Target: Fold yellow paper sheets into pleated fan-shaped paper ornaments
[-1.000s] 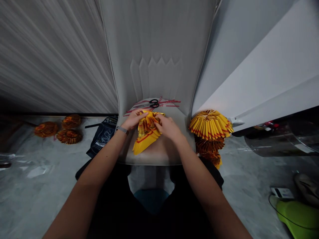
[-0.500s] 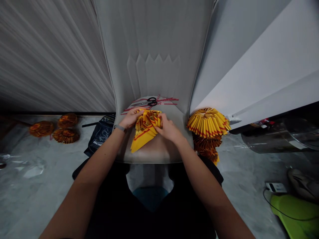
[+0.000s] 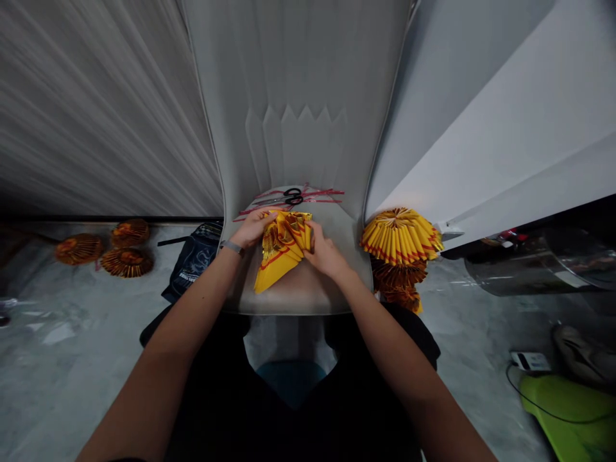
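Note:
A pleated sheet of yellow and gold paper (image 3: pixel 282 253) with a red band is held just above the grey chair seat (image 3: pixel 308 298). Its folds bunch together at the top, and a flat yellow corner hangs down toward the front left. My left hand (image 3: pixel 255 228) pinches the upper left edge. On the other side, my right hand (image 3: pixel 325 247) grips the folds at the right edge between thumb and fingers. Behind the paper lie black-handled scissors (image 3: pixel 292 196) and several pink-red strips (image 3: pixel 330 192), near the chair's backrest.
Right of the chair, a fanned yellow paper rosette (image 3: pixel 402 237) tops a stack of others. Several orange-gold rosettes (image 3: pixel 128 262) lie on the floor at left, near a dark bag (image 3: pixel 195 260). A green plastic object (image 3: pixel 568 410) and a cable are at lower right.
The fingers of my right hand have shifted slightly along the right folds. The paper's hanging corner has moved a little right and up. Both hands stay on the paper.

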`<state>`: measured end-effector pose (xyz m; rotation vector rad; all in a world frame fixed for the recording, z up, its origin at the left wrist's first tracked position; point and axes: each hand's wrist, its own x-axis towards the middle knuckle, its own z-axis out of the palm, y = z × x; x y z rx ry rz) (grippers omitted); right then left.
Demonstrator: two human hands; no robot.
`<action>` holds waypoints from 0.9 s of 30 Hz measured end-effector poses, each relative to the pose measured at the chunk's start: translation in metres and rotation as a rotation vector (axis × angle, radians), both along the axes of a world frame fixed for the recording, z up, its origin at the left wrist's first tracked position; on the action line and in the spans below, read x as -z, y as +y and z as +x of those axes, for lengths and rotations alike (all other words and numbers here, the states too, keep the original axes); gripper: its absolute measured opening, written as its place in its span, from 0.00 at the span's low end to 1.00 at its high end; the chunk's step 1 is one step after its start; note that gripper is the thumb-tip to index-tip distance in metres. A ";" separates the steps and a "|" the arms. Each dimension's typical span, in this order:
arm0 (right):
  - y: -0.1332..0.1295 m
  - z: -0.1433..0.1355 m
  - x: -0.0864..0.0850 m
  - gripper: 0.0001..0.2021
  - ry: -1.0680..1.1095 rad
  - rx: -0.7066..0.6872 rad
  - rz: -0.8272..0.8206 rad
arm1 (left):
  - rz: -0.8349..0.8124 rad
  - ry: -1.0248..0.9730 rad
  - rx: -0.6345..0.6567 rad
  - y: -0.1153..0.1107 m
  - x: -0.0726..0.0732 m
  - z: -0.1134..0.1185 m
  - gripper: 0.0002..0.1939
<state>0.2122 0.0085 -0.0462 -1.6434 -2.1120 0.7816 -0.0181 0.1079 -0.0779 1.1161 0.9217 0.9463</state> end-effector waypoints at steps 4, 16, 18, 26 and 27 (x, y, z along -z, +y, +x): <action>-0.005 0.005 -0.008 0.45 -0.095 -0.058 0.024 | 0.018 -0.012 0.001 0.001 0.002 0.000 0.27; -0.014 -0.021 -0.066 0.20 -0.297 -0.131 0.136 | 0.161 0.075 0.012 0.007 -0.003 0.005 0.28; -0.011 -0.024 -0.065 0.19 -0.324 -0.119 0.138 | 0.147 0.071 0.020 0.005 -0.004 0.005 0.28; 0.001 -0.021 -0.057 0.15 -0.352 -0.065 0.180 | 0.120 0.034 0.072 0.003 -0.005 0.000 0.27; 0.003 -0.022 -0.053 0.17 -0.328 -0.026 0.202 | 0.106 0.026 0.084 0.003 -0.005 0.000 0.28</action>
